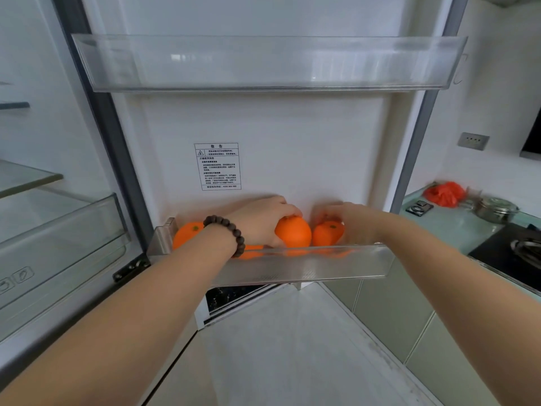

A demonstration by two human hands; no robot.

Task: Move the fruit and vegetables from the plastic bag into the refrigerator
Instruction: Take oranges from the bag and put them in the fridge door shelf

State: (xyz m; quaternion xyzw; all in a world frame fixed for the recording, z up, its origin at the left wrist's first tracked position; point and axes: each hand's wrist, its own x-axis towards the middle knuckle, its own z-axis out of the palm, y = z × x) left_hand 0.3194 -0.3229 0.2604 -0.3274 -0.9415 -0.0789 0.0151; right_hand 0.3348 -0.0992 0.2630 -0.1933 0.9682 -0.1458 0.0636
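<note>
- The left hand [257,218] is cupped over the top of an orange [293,232], fingers wrapped round it from above, so the fruit can be lowered behind the clear front wall of the lower door bin [336,263] without rolling.
- The right hand [348,221] is closed round a second orange [328,234] just beside the first; its fingers curl behind the fruit, against the white inner face of the refrigerator door [292,136].
- A third orange [187,232] sits at the left end of the same bin, apart from both hands. More orange shows through the bin wall beneath the left wrist, which wears a dark bead bracelet [227,234]; how many pieces lie there I cannot tell.
- Spreading the fruit along the bin looks deliberate: a row wedged between door and wall should stay put when the door swings.
- The upper door bin [263,80] holds nothing visible.
- A crumpled red plastic bag [445,193] lies on the tabletop [450,227] to the right, well apart from the fridge, near a steel pot [496,209]. Whether anything remains inside it cannot be seen, so how much of the task is left is uncertain.
</note>
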